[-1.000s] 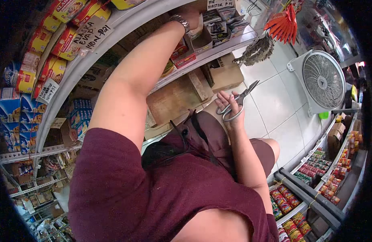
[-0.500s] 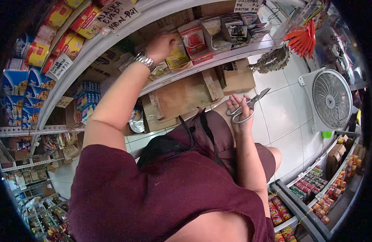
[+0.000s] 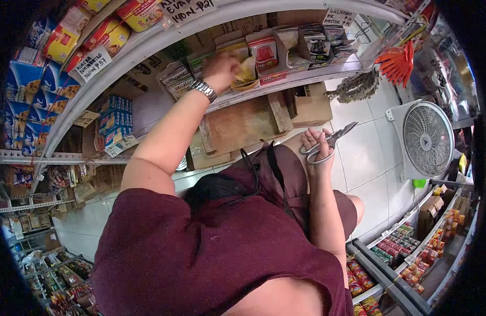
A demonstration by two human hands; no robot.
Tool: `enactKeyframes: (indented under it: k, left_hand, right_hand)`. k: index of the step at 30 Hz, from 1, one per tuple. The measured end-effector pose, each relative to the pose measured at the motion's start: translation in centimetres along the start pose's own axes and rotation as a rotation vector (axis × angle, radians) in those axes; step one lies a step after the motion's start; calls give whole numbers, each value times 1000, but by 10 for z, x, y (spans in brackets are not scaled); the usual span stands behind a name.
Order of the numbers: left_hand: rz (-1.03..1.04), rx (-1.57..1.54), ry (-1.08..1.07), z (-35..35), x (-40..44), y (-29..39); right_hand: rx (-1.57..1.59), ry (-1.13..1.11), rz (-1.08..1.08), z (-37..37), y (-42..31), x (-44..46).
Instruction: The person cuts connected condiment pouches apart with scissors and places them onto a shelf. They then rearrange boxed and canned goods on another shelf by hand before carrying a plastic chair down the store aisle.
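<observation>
My left hand (image 3: 221, 71), with a metal watch (image 3: 203, 90) on its wrist, reaches to the shelf at the upper middle. Its curled fingers are at the yellow packets (image 3: 247, 71) in a small display box. They are blurred, and whether they grip a packet does not show. Red packets (image 3: 263, 51) stand just to the right, and several sachets (image 3: 176, 80) stand to the left. Low in front of me on the right, my right hand (image 3: 322, 152) is palm up, closed around the handles of scissors (image 3: 339, 135). The blades point up and to the right.
A cardboard box (image 3: 312, 105) and a wooden board (image 3: 242, 125) are under the shelf. Red gloves (image 3: 397, 63) and a grey brush-like bundle (image 3: 359, 84) hang at the right. A fan (image 3: 428, 139) stands beyond. Blue packs (image 3: 24, 79) fill the left shelf.
My left hand has come slightly down and back toward me at the yellow packets, uncovering sachets behind it. The view has shifted a little. My right hand still holds the scissors.
</observation>
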State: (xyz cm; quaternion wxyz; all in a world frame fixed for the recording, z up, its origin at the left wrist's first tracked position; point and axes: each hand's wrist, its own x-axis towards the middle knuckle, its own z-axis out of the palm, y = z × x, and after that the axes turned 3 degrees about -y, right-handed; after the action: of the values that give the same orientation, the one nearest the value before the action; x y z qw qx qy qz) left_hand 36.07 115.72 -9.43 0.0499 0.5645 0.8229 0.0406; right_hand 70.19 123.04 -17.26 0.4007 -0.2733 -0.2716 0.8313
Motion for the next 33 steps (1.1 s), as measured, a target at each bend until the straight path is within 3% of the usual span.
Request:
enactKeyframes:
  k: [2, 7, 9, 11, 13, 14, 17, 19, 21, 23, 25, 29, 33]
  left_hand:
    - [-106, -101, 512, 10, 4, -21]
    - [-64, -252, 303, -37, -24, -56]
    - [-171, -210, -129, -39, -39, -58]
    - [-72, -82, -93, -30, -58, -57]
    - [17, 31, -225, -34, -75, -46]
    - [113, -33, -57, -22, -88, -53]
    - [149, -102, -144, -30, -98, -44]
    - [174, -36, -80, -15, -94, -54]
    - [155, 85, 149, -4, -88, -62]
    - [35, 76, 63, -2, -77, -64]
    - [-16, 88, 215, 17, -70, -71]
    - [-54, 67, 23, 2, -79, -58]
    - [-15, 8, 5, -33, -121, -60]
  right_hand:
    - [-9, -2, 5, -1, 2, 2]
    - [-14, -23, 5, -11, 4, 8]
    - [-6, -24, 10, -14, 6, 10]
    - [-4, -38, 3, -15, 7, 9]
    - [-22, -25, 2, -3, 4, 4]
    - [-39, -18, -2, -4, 4, 4]
    - [-50, -19, -7, -5, 6, 3]
    - [-66, -17, -28, -3, 7, 2]
    - [-55, -23, -34, -5, 9, 3]
    - [-72, -30, -27, -4, 8, 0]
    - [-91, -45, -28, -1, 6, -4]
    - [-123, -20, -42, -10, 8, -5]
    - [-118, -44, -42, -13, 10, -7]
